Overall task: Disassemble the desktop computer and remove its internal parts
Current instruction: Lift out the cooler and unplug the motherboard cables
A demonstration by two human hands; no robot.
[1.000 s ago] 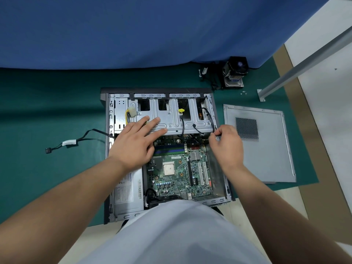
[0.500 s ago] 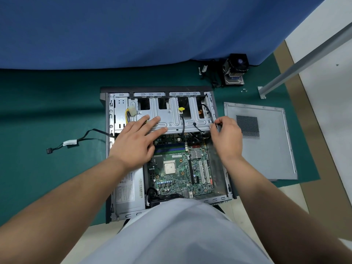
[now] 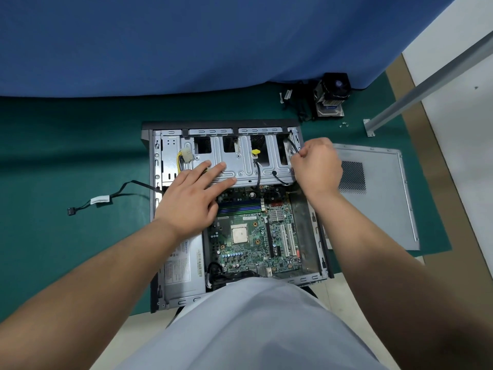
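Note:
The open desktop case (image 3: 157,166) lies flat on the green mat. My left hand (image 3: 190,196) rests flat, fingers straight, on the silver drive cage (image 3: 240,166). At the cage's right end, my right hand (image 3: 316,166) is curled and pinches a thin black cable (image 3: 293,145). Below the cage, the green motherboard (image 3: 253,236) shows its bare CPU (image 3: 239,234) and blue memory sticks (image 3: 238,205). The power supply (image 3: 181,273) fills the case's lower left. A yellow-tipped cable (image 3: 255,153) hangs over the cage.
The removed side panel (image 3: 378,209) lies right of the case. A CPU cooler with fan (image 3: 332,94) and loose cables sit at the back right, with small screws (image 3: 344,125) nearby. A loose black cable (image 3: 101,200) trails left. A metal bar (image 3: 426,84) slants at the right.
My right hand has moved up along the case's right side, pulling the black cable toward the cage's far right corner. My left hand has stayed on the drive cage.

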